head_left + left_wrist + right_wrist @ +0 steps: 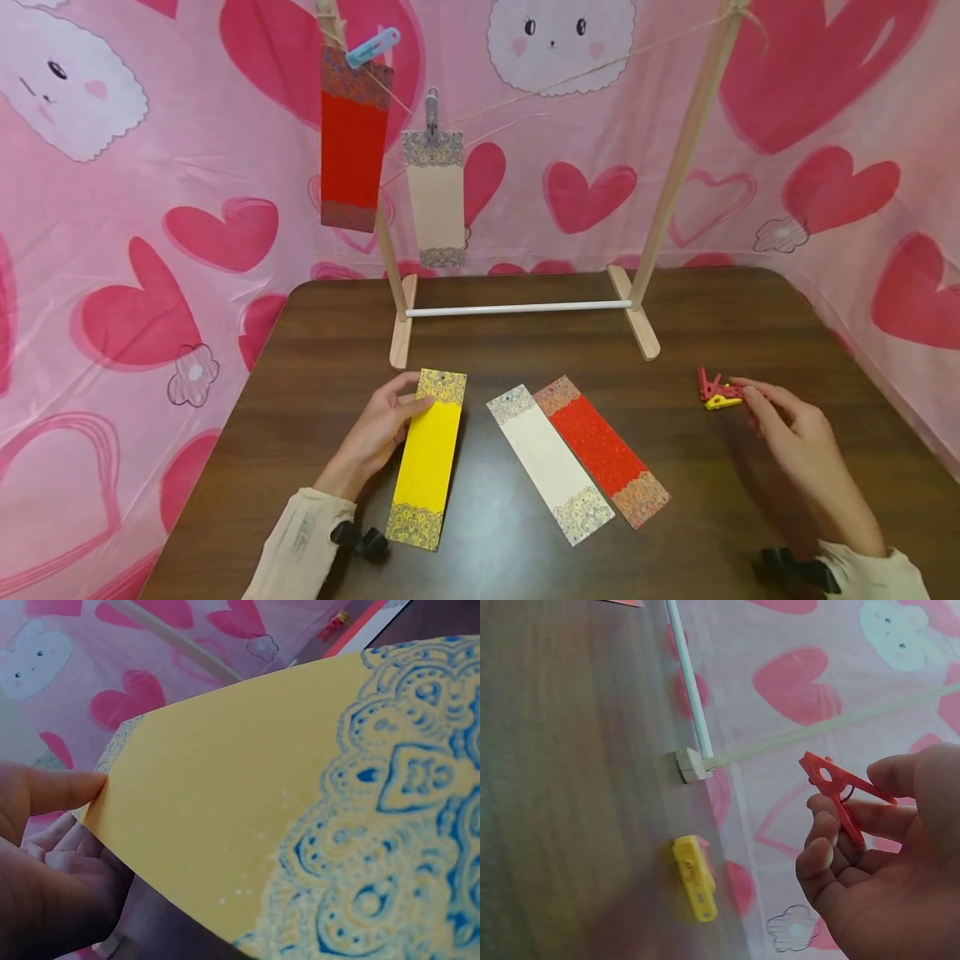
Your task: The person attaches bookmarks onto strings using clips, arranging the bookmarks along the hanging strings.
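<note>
My left hand (378, 425) pinches the left edge of a yellow card (429, 462), near its upper end, with the thumb on its face. Blue lace-like print covers the card's near end in the left wrist view. On the right, my right hand (795, 429) holds a red clothespin (832, 780) between thumb and fingers. Beside that clothespin a yellow clothespin (722, 402) lies on the table, with another red clothespin (707, 383) next to it. Between the hands, a white card (551, 467) and a red card (603, 450) lie slanted side by side.
A wooden stand with a white crossbar (517, 309) and a string (555, 85) stands at the table's back. From the string hang a red card (352, 150) under a blue clothespin (372, 48) and a beige card (437, 204) under a grey clothespin (432, 117).
</note>
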Demonstrator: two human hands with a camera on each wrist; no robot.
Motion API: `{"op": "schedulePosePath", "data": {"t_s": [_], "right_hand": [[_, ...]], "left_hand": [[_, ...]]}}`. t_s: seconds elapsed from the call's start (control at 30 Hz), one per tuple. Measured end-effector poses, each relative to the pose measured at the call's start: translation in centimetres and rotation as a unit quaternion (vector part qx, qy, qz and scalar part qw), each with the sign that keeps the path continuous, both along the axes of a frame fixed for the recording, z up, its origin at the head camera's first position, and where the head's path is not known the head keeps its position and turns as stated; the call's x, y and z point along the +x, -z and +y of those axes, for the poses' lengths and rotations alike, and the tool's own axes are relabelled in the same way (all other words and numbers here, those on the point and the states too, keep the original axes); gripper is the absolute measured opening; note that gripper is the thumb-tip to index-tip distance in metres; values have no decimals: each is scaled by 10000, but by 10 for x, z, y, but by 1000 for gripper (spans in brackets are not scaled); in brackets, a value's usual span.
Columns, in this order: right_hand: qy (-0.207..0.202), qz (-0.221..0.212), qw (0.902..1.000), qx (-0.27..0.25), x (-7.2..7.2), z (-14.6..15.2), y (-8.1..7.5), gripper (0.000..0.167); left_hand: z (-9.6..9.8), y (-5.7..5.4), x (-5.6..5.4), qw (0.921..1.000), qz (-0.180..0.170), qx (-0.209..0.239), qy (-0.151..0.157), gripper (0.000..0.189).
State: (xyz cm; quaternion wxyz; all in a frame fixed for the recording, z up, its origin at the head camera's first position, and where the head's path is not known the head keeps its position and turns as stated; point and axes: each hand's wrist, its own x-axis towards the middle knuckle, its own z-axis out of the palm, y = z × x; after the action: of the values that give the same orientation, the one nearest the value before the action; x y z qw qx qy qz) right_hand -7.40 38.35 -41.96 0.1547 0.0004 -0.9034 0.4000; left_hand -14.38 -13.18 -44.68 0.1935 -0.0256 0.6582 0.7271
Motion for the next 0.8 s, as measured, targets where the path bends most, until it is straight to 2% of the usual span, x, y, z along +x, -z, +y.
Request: {"op": "schedulePosePath", "data": {"t_s": [0.23, 0.47, 0.8], "right_hand": [[-305, -33, 9993, 204, -2, -3, -18, 30], [-849, 161, 9959, -284, -4, -9, -30, 40], [-796, 457, 9958, -50, -9, -23, -52, 37]], "left_hand": [[-3, -14, 3, 9996, 191, -178, 91, 45], [-3, -25, 3, 9983, 345, -465, -7, 46], [0, -45, 0, 9929, 812, -814, -293, 40]]}}
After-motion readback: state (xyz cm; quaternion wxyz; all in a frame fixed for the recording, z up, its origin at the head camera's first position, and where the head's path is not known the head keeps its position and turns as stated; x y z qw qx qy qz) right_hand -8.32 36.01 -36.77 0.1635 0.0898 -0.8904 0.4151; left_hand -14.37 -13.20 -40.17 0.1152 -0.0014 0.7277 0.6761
